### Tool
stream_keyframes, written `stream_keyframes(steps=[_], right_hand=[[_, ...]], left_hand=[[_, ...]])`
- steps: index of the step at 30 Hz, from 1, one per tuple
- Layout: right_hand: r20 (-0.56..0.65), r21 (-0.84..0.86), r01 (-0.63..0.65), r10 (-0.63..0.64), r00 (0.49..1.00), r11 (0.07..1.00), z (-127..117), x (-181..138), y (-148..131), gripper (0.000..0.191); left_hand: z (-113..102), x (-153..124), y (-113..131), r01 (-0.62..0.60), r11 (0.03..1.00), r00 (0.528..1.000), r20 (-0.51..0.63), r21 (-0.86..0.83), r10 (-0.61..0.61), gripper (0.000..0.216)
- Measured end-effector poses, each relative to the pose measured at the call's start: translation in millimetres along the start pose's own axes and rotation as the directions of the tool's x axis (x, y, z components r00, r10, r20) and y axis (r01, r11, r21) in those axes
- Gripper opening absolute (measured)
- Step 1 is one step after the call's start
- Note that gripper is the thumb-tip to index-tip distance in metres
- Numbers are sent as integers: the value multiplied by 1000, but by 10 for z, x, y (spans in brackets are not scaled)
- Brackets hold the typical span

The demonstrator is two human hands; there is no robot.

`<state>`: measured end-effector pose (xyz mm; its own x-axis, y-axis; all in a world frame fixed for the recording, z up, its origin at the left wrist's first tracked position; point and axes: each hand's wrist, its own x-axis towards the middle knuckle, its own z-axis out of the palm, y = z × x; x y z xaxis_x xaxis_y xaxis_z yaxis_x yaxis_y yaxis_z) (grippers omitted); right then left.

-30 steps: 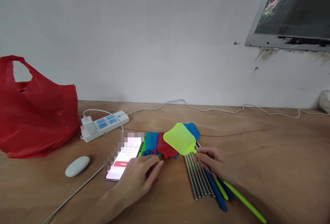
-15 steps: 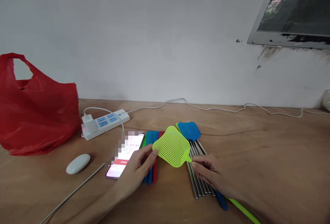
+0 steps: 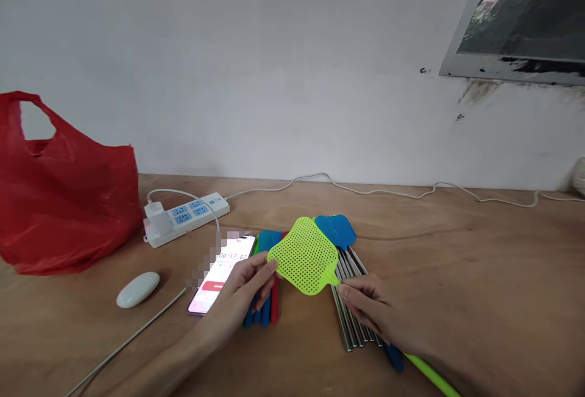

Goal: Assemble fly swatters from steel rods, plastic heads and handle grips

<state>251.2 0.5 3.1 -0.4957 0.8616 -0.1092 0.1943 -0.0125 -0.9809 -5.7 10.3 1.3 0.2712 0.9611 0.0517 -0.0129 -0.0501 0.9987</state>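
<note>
A yellow-green fly swatter [image 3: 305, 258] with a perforated head is held up above the table between both hands. My left hand [image 3: 244, 287] pinches the left corner of its head between thumb and fingers. At the neck, my right hand [image 3: 370, 302] has closed its fingertips. A green handle [image 3: 432, 375] comes out below my right wrist; the hand hides whether it joins this swatter. Behind lie blue-headed fly swatters [image 3: 336, 231] with several metal rods [image 3: 351, 318]. Red and blue handles [image 3: 274, 305] of another pile show beside my left hand, partly covered by it.
On the left are a lit phone [image 3: 223, 272] showing a timer, a white mouse-shaped object [image 3: 138, 290], a white power strip [image 3: 187, 220] and a red plastic bag [image 3: 68, 202]. A thin cable [image 3: 375, 192] runs along the wall at the wooden table's [image 3: 479, 263] back.
The yellow-green swatter head and my left hand have shifted slightly left and up. Both hands keep their hold.
</note>
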Motion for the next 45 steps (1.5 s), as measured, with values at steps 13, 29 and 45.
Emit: stream_keyframes(steps=[13,29,45], right_hand=[[159,449,-124,57,986,885,-48,16,93,58],[-131,320,-46,92,987,946,-140,51,56,55],[-126,476,-50,124,984,878,-126,89,153,52]], left_hand=[[-122,104,66,-156,958,935,-350,-241,64,43],[-40,69,-22,6,991,997,-79,136,5,52],[21,23,45,-2,995,999,49,100,-3,37]])
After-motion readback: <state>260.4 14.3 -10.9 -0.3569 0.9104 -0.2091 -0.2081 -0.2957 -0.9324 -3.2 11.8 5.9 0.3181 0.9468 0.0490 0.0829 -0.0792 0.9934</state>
